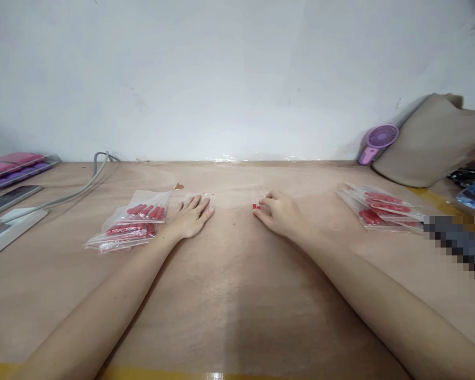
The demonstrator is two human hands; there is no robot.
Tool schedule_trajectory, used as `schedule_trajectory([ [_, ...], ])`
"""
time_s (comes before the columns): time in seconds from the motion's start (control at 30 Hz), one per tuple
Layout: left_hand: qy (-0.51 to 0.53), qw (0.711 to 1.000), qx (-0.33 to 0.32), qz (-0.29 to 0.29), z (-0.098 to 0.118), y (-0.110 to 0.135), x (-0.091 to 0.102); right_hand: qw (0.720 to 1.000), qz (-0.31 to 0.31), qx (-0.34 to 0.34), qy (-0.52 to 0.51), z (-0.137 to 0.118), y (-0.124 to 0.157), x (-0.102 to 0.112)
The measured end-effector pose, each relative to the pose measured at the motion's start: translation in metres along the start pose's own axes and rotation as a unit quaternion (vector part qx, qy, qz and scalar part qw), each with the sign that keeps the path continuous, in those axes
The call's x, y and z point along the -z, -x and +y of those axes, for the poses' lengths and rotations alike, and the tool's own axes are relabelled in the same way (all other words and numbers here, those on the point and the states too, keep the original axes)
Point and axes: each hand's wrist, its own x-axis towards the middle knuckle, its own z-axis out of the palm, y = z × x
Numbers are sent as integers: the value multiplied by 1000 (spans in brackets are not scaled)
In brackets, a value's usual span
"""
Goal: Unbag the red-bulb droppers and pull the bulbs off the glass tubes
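At the counter's [229,274] middle, the left hand [192,216] covers most of a clear zip bag [212,199], so its contents cannot be told; the right hand [279,214] partly hides small red pieces [255,206]. At the counter's left, a power strip [31,217] and phone [11,200] run off the picture. At its right, pixelation blurs a dark object [459,240], also cut off.

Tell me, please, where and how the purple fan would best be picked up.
Probably grip the fan by its slim handle, coming from the left: the handle slants down that way, while a large beige object sits close on the right.
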Motion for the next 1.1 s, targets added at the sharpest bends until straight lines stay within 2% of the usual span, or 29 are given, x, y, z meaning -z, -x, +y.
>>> schedule_trajectory([
  [0.1,-21,999,34,3,-2,-6,3,989,1,-145,-14,16,-5,10],
  [0.2,-36,997,63,20,-10,-13,5,951,-82,-279,-104,35,-9,13],
  [0.33,-58,996,56,42,-28,-17,9,926,-142,-302,-175,49,-9,8],
  [0.4,-81,994,40,57,-34,-15,13,922,-143,-307,-186,50,-9,4],
  [0.47,-112,988,36,102,-32,-10,18,923,-128,-313,-181,50,-11,0],
  [0.57,-141,971,13,195,-10,-2,26,930,-116,-306,-168,48,-14,-4],
  [0.63,-109,972,-36,205,17,1,28,931,-117,-302,-168,46,-15,-5],
  [0.73,19,979,-175,104,64,1,19,929,-110,-302,-182,42,-17,-5],
  [0.8,90,973,-208,41,91,-2,7,928,-104,-301,-192,40,-18,-7],
  [0.87,131,965,-224,23,109,-7,-5,927,-102,-299,-202,39,-20,-11],
  [0.97,169,957,-235,36,118,-16,-17,922,-96,-301,-223,37,-24,-18],
  [1.1,202,952,-227,45,113,-24,-17,907,-99,-319,-255,34,-32,-28],
])
